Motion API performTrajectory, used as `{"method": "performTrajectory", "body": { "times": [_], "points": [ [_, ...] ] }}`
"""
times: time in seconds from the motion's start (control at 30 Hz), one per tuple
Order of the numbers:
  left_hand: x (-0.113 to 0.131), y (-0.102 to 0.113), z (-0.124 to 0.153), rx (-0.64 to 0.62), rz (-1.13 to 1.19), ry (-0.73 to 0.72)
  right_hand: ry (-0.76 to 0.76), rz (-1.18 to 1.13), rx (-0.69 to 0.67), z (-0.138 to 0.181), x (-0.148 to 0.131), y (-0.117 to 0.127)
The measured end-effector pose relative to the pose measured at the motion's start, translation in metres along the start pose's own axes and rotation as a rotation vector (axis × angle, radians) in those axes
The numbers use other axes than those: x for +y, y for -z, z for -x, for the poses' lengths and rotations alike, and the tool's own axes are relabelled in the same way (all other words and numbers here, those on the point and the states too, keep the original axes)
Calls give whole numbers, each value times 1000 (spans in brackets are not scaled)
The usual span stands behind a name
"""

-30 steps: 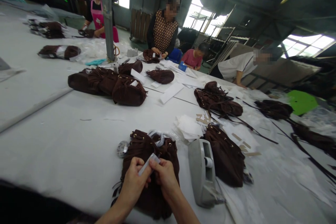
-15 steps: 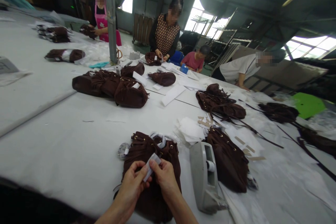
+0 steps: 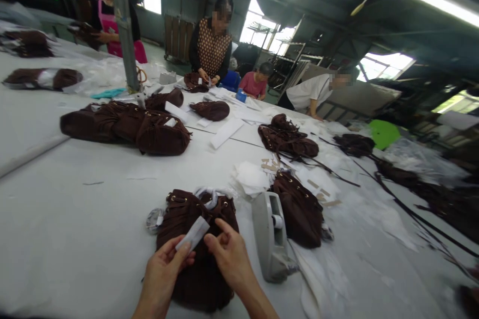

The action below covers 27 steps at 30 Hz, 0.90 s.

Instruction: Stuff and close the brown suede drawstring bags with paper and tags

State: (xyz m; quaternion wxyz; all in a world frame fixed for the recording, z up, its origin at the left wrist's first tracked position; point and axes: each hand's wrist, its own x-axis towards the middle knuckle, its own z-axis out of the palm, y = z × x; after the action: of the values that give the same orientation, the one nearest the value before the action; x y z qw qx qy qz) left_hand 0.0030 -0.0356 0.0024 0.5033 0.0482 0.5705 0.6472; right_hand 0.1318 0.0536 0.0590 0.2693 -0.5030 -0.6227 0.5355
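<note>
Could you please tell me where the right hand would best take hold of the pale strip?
Probably at its upper end, coming from the right: the left hand pinches the pale strip near its lower end, leaving the upper end free over the brown bag. It looks thin and flat, so a thumb-and-finger pinch across its faces should suit the right hand.

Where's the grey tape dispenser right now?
In the head view, the grey tape dispenser sits on the white table, just to the right of the right hand, with a brown bag close by on its far right side.
</note>
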Motion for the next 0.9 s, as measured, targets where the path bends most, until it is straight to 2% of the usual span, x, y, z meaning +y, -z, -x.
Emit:
{"method": "performTrajectory", "body": {
  "times": [0.07, 0.13, 0.17, 0.2, 0.27, 0.37, 0.6, 0.77, 0.9],
  "points": [
    [-4, 2, 0, 8, -17, -1, 28, 89, 240, 14, 0, 51],
    [-9, 4, -1, 19, -14, 2, -1, 191, 526, 29, 10, 105],
    [-10, 5, -1, 19, -10, 10, -30, 231, 613, 37, 18, 128],
    [-11, 5, -2, 19, -6, 24, -68, 257, 648, 43, 28, 146],
    [-12, 5, -3, 23, -4, 57, -149, 254, 581, 51, 46, 167],
    [-11, 6, -3, 38, -23, 101, -244, 182, 437, 50, 61, 167],
    [-13, 9, -7, 36, -32, 94, -330, 32, 336, 40, 49, 156],
    [-12, 9, -6, 35, -74, 77, -339, -23, 373, 39, 53, 158],
    [-13, 11, -6, 16, -121, 32, -283, -27, 466, 55, 52, 160]
  ]
}}
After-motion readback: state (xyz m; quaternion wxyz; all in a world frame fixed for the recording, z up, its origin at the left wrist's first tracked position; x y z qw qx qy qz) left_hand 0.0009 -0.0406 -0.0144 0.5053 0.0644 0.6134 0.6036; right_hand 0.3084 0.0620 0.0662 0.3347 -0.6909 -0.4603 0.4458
